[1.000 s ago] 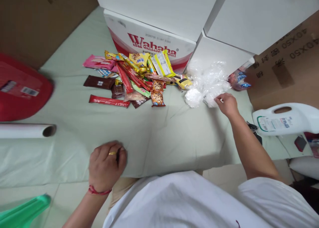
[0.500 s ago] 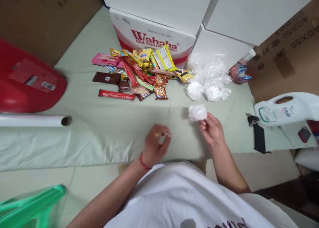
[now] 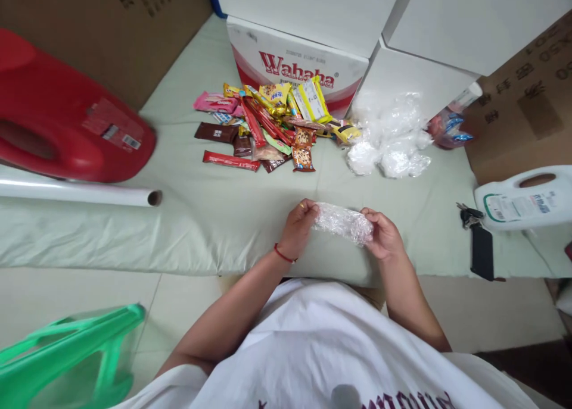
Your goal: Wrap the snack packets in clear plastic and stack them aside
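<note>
A crumpled clear plastic bag (image 3: 342,221) is stretched between my two hands, just above the table's front part. My left hand (image 3: 300,227), with a yellow ring and a red cord at the wrist, pinches its left end. At the other end my right hand (image 3: 383,233) grips the plastic between thumb and fingers. Beyond them lies a heap of wrapped snacks (image 3: 268,120) in red, yellow, brown and pink packets. To its right sits a pile of similar bunched clear plastic bags (image 3: 393,138).
A Wahaha carton (image 3: 297,69) and white boxes stand behind. On the left are a red jug (image 3: 89,117) and a white roll (image 3: 80,186); a green plastic stool (image 3: 75,349) stands below. Rightward lie a white jug (image 3: 522,200), keys (image 3: 470,215) and a black phone-like object (image 3: 482,253).
My left hand has come up and right to take the plastic's left end. The bag, a compact square held only in my right hand before, is now drawn out longer. The view has shifted left.
</note>
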Demonstrator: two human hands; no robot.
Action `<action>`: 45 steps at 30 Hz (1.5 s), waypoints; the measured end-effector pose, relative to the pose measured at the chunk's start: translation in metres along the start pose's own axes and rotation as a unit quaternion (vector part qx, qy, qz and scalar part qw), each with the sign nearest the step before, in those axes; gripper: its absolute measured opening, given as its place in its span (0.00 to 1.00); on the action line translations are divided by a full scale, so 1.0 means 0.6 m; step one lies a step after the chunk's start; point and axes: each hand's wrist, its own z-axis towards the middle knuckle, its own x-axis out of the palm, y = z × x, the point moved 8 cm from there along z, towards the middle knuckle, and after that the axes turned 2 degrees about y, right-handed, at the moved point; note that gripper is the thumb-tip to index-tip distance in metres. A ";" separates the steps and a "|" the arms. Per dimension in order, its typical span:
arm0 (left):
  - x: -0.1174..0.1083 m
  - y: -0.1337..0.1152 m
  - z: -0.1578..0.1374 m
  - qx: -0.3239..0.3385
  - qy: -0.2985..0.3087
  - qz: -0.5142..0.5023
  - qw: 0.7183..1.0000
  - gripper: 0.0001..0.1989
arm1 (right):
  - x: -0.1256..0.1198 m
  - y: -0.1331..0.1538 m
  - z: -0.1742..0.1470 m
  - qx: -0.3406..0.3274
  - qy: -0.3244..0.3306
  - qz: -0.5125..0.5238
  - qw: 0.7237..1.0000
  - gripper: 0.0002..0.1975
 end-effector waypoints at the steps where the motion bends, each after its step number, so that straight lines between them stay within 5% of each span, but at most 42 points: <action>1: -0.004 -0.002 0.000 -0.007 -0.004 -0.002 1.000 0.17 | -0.003 -0.004 0.005 0.005 0.003 -0.005 1.000 0.11; 4: -0.013 0.000 -0.001 -0.038 -0.028 -0.005 0.999 0.20 | -0.012 -0.010 0.015 -0.029 -0.018 -0.074 0.997 0.12; 7: -0.027 0.007 -0.001 -0.061 -0.071 -0.024 0.995 0.21 | -0.026 0.016 0.000 -0.167 -0.114 -0.206 0.957 0.10; 9: -0.032 0.010 0.000 -0.066 -0.086 -0.030 0.994 0.21 | -0.014 0.042 -0.029 -0.283 -0.153 -0.280 0.904 0.07; 12: -0.025 0.014 0.005 -0.068 -0.075 -0.015 0.995 0.19 | 0.056 0.056 -0.069 -0.420 -0.065 -0.410 0.807 0.04; 14: -0.017 0.017 0.008 -0.074 -0.060 -0.005 0.995 0.19 | 0.107 0.038 -0.080 -0.454 0.021 -0.508 0.732 0.07; 16: -0.011 0.019 0.011 -0.082 -0.044 0.001 0.996 0.19 | 0.131 0.017 -0.073 -0.444 0.057 -0.564 0.694 0.07; 18: -0.009 0.019 0.012 -0.087 -0.028 0.007 0.996 0.19 | 0.129 0.003 -0.058 -0.415 0.058 -0.558 0.717 0.08; 23: -0.023 0.016 -0.008 -0.111 -0.025 -0.045 0.992 0.20 | 0.070 -0.032 -0.019 -0.247 0.000 -0.341 0.907 0.10; 26: -0.023 0.016 -0.031 -0.112 -0.012 -0.004 0.994 0.19 | 0.053 -0.058 -0.011 -0.142 -0.032 -0.201 0.969 0.16; 33: -0.008 0.022 -0.043 -0.063 0.012 0.120 0.991 0.15 | 0.079 -0.065 0.000 -0.085 -0.010 -0.139 0.987 0.18; 45: -0.040 0.006 -0.014 -0.092 -0.011 -0.052 0.994 0.15 | 0.024 -0.005 0.010 -0.090 -0.073 -0.070 0.991 0.10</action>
